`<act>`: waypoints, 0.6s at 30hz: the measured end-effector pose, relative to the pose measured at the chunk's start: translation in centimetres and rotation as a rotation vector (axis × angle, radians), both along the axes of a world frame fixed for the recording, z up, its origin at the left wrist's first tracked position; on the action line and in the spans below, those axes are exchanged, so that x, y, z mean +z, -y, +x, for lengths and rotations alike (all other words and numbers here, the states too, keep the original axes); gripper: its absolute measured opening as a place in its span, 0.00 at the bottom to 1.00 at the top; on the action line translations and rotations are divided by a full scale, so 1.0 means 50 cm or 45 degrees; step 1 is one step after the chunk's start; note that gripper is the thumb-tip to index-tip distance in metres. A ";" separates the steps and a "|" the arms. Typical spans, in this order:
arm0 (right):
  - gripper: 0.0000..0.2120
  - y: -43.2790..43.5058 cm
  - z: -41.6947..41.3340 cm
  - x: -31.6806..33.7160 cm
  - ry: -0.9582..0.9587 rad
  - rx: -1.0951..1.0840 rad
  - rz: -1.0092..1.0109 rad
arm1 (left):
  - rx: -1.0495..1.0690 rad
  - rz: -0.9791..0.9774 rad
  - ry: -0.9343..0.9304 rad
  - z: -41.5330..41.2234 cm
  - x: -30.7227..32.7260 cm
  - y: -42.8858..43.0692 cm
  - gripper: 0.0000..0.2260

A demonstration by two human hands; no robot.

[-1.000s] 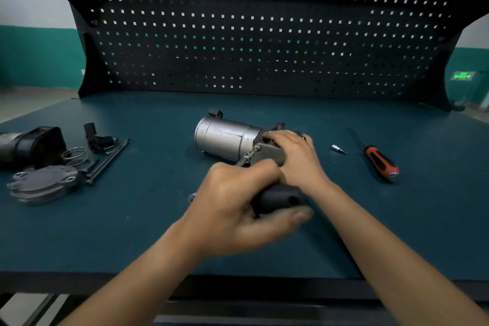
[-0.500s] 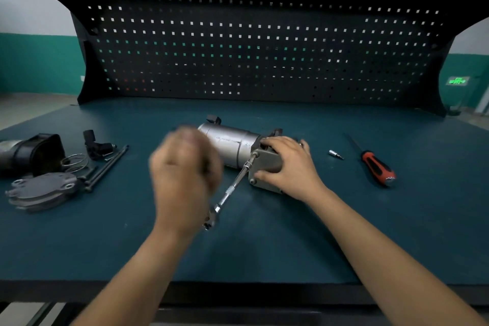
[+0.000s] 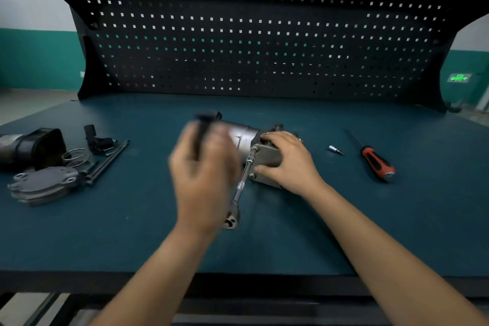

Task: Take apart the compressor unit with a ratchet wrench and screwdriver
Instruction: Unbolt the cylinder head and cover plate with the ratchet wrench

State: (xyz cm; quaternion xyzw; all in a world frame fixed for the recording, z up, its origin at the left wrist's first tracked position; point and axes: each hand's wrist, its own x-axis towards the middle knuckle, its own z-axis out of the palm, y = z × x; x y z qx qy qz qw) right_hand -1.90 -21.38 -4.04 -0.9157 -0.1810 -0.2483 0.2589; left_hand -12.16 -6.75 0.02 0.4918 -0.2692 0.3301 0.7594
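Your right hand (image 3: 288, 161) clamps the end block of the compressor unit (image 3: 244, 136), which lies on its side in the middle of the tabletop (image 3: 357, 219). The fingers are curled over its top, with the thumb at the lower corner. Your left hand (image 3: 203, 174) is smeared by motion, but its fingers look closed round the dark handle of the ratchet wrench (image 3: 241, 184), whose extension bar runs up to a bolt on the block's face. That long bar is the risk: swing off-axis and the socket may ride off the bolt head, rounding it or throwing your knuckles into the housing. If your right grip slackens, the round body could roll toward the loose bit (image 3: 335, 150) and the screwdriver (image 3: 377, 161).
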 end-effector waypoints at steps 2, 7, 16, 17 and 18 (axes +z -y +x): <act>0.27 0.001 -0.004 0.002 -0.024 -0.017 -0.005 | -0.012 -0.377 -0.210 0.014 0.007 -0.022 0.11; 0.17 -0.023 -0.062 0.010 0.269 -0.144 -0.075 | -0.030 -0.454 -0.303 0.022 0.000 -0.037 0.13; 0.16 -0.080 -0.089 0.009 -1.253 0.291 1.773 | -0.022 -0.475 -0.288 0.015 -0.010 -0.023 0.14; 0.15 -0.081 -0.082 0.008 -1.242 0.358 1.854 | -0.026 -0.464 -0.296 0.015 -0.011 -0.024 0.14; 0.14 -0.083 -0.084 0.015 -1.251 0.404 1.937 | -0.043 -0.481 -0.309 0.013 -0.007 -0.026 0.14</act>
